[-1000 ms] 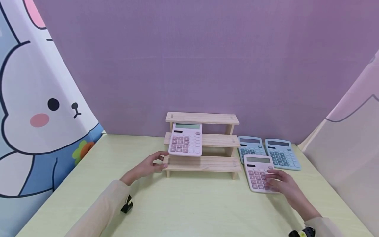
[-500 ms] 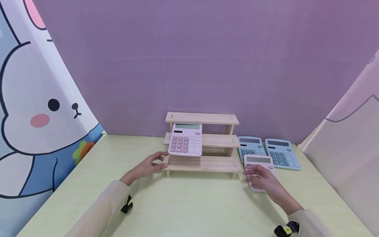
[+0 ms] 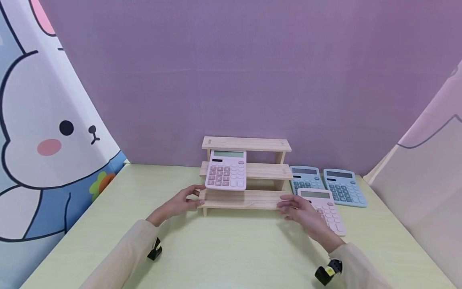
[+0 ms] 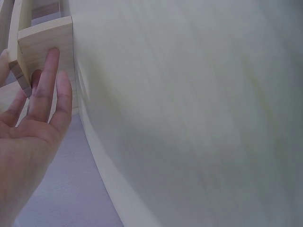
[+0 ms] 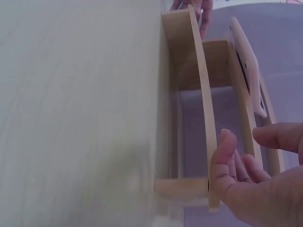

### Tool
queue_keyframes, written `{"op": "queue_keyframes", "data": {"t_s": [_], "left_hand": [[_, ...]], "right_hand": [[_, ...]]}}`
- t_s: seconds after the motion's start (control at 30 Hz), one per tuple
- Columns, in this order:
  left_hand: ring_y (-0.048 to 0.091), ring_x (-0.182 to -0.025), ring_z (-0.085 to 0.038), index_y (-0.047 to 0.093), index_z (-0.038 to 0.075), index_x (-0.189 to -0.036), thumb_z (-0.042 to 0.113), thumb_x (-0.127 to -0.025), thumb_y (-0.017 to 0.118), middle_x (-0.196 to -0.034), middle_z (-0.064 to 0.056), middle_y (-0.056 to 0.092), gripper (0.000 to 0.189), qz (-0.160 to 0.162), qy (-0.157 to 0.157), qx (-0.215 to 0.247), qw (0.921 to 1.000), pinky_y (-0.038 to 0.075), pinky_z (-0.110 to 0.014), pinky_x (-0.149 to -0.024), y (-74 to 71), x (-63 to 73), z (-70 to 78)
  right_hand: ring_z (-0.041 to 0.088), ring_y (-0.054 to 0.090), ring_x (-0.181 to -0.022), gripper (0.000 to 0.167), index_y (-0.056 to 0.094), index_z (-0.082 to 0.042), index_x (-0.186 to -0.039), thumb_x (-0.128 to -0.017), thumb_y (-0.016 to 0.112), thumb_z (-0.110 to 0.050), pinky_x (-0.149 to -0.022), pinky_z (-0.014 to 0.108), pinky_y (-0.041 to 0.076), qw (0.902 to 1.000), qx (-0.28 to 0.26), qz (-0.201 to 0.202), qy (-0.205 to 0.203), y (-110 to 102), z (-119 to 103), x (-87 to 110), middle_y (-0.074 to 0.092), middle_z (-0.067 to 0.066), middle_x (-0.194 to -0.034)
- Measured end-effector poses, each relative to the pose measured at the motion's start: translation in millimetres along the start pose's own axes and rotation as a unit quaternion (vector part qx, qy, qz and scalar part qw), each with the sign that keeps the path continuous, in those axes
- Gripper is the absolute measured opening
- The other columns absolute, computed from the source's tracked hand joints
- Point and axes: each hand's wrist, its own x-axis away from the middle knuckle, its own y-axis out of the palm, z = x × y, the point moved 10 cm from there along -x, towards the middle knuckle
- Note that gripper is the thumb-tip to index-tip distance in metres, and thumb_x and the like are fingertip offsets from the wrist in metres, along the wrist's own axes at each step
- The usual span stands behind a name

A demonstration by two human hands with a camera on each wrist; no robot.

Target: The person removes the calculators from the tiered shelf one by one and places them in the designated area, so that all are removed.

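A three-step wooden display stand [image 3: 252,199] stands on the table, seen end-on in both wrist views. A pink calculator [image 3: 225,170] leans on its left half, across the middle step. My left hand [image 3: 180,202] holds the left end of the lowest step, its fingers [image 4: 47,90] on both sides of the board and one against the side support. My right hand [image 3: 304,214] is at the right end of that step, thumb and fingers spread apart, fingertips right at the board edge. Behind that hand lies a second pink calculator [image 3: 333,218], partly covered by it.
Two blue calculators [image 3: 306,176] lie at the back right of the light wooden table [image 3: 231,253], beside the stand. A purple cloth backdrop [image 3: 252,72] rises behind. A curtain with a cartoon animal [image 3: 43,112] hangs at the left.
My right hand has moved left, from over the pink calculator on the table to the right end of the stand. The left hand and the calculators have stayed in place.
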Motion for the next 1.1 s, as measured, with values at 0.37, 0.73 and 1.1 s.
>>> {"op": "queue_keyframes", "data": {"t_s": [0.37, 0.73, 1.1], "left_hand": [[0.056, -0.099, -0.025, 0.035, 0.013, -0.137, 0.027, -0.089, 0.059, -0.124, -0.019, 0.041, 0.056, 0.001, 0.001, -0.003, 1.0, 0.052, -0.034, -0.081, -0.1, 0.2, 0.0], [0.055, -0.099, -0.026, 0.035, 0.013, -0.137, 0.028, -0.089, 0.06, -0.124, -0.019, 0.041, 0.057, 0.001, 0.0, -0.001, 1.0, 0.052, -0.037, -0.082, -0.9, -1.7, -0.5], [0.057, -0.095, -0.023, 0.035, 0.013, -0.137, 0.028, -0.088, 0.06, -0.124, -0.019, 0.041, 0.057, 0.001, -0.006, 0.002, 1.0, 0.052, -0.038, -0.082, -0.6, -1.7, -1.4]], "right_hand": [[0.012, 0.061, -0.092, 0.045, 0.034, 0.008, -0.13, -0.089, 0.05, 0.001, -0.086, 0.036, 0.047, 0.9969, -0.07, -0.03, -0.017, 38.9, -12.1, -18.0, 0.053, 0.023, -0.118], [0.02, 0.059, -0.099, 0.045, 0.034, 0.008, -0.131, -0.089, 0.048, 0.003, -0.087, 0.033, 0.048, 0.9921, -0.118, -0.039, -0.021, 66.4, -28.2, -35.4, 0.048, 0.027, -0.124], [0.022, 0.06, -0.097, 0.042, 0.038, 0.005, -0.129, -0.089, 0.05, 0.001, -0.095, 0.043, 0.045, 0.9838, -0.178, -0.011, -0.02, 78.6, -38.5, -50.0, 0.059, 0.012, -0.106]]}}
